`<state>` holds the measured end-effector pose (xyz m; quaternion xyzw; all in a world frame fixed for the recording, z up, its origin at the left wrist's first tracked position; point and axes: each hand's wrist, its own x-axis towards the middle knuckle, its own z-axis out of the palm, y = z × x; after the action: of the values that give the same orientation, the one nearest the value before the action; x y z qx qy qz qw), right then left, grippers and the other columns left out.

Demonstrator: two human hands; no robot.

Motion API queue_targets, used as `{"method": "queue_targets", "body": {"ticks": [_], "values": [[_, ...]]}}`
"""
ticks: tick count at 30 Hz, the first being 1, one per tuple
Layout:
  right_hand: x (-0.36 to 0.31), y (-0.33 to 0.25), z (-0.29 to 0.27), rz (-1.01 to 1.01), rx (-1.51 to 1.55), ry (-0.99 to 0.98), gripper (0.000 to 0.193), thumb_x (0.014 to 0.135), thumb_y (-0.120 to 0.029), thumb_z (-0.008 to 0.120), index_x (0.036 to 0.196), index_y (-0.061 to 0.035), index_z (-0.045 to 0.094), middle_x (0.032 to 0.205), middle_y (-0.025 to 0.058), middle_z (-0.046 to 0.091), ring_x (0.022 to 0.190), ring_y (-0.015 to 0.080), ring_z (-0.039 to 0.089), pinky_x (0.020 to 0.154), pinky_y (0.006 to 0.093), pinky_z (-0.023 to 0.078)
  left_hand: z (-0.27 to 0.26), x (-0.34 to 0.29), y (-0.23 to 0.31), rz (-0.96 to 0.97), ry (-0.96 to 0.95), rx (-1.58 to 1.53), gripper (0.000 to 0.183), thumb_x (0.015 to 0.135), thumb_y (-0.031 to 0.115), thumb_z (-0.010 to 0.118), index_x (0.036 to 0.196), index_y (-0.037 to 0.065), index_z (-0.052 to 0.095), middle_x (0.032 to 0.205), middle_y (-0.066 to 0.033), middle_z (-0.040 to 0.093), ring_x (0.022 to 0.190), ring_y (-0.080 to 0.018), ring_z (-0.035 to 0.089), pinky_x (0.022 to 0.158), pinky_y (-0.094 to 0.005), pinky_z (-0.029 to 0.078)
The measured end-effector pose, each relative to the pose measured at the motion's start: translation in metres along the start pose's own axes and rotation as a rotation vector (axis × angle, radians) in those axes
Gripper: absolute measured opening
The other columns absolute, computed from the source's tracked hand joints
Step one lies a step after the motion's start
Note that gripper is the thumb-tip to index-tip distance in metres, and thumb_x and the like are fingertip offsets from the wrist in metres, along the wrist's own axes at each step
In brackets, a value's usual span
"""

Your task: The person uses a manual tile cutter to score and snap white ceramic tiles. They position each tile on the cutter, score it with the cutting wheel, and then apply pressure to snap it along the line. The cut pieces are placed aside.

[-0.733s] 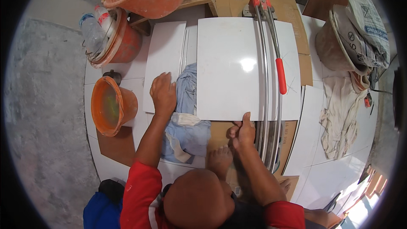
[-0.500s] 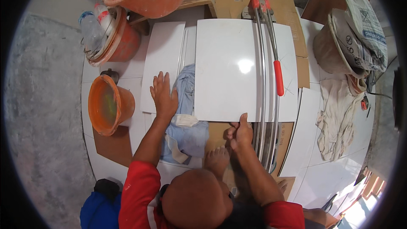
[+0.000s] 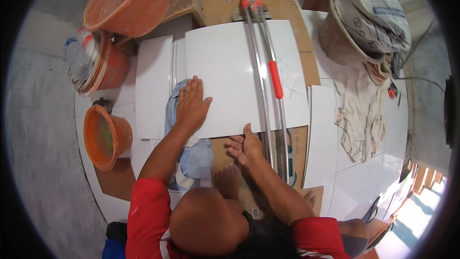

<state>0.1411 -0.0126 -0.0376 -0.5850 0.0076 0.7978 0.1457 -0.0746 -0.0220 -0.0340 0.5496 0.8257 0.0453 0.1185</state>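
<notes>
A large glossy white tile [image 3: 220, 86] lies under the two metal rails of a manual tile cutter [image 3: 261, 81], which has a red handle grip [image 3: 275, 80]. My left hand [image 3: 192, 105] rests flat on the tile's left edge, fingers stretched out. At the tile's near edge is my right hand [image 3: 250, 147], with its thumb over the edge and its fingers spread just below it. Under my left forearm a light blue cloth [image 3: 196, 160] sticks out, partly hidden by the tile. Pencil-like cross marks show on the tile right of the rails.
Left of the tile lies a narrower white tile [image 3: 152, 81]. Orange buckets [image 3: 125, 136] stand along the left side, and a large orange tub [image 3: 127, 12] sits at the back left. On the right are a bucket with sacks [image 3: 335, 43] and a crumpled cream cloth [image 3: 362, 115]. Cardboard [image 3: 282, 7] lies beneath the cutter.
My left hand has moved right, from the narrower tile and blue cloth onto the large tile's left edge. My right fingers have uncurled. The whole view has shifted, with things appearing further left.
</notes>
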Motion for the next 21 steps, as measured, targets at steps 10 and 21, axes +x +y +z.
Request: {"method": "queue_targets", "body": {"ticks": [10, 21], "values": [[-0.071, -0.077, -0.046, -1.324, -0.649, 0.243, 0.026, 0.100, -0.018, 0.060, 0.117, 0.0012, 0.067, 0.104, 0.0135, 0.070, 0.084, 0.0216, 0.067, 0.075, 0.0310, 0.055, 0.004, -0.039, 0.032, 0.191, -0.087, 0.107, 0.093, 0.089, 0.064, 0.060, 0.157, 0.007, 0.033, 0.166, -0.0179, 0.022, 0.153, -0.0444, 0.010, 0.117, -0.0703, 0.004], [-0.021, -0.137, -0.137, -1.382, -1.612, 0.465, 0.064, 0.089, -0.028, 0.072, 0.140, 0.0048, 0.050, 0.143, 0.0271, 0.051, 0.138, 0.0450, 0.041, 0.116, 0.0517, 0.029, 0.009, -0.071, 0.039, 0.136, -0.089, 0.056, 0.106, 0.064, 0.066, 0.082, 0.151, 0.017, 0.047, 0.165, -0.0112, 0.027, 0.152, -0.0455, 0.013, 0.114, -0.0731, 0.013]]}}
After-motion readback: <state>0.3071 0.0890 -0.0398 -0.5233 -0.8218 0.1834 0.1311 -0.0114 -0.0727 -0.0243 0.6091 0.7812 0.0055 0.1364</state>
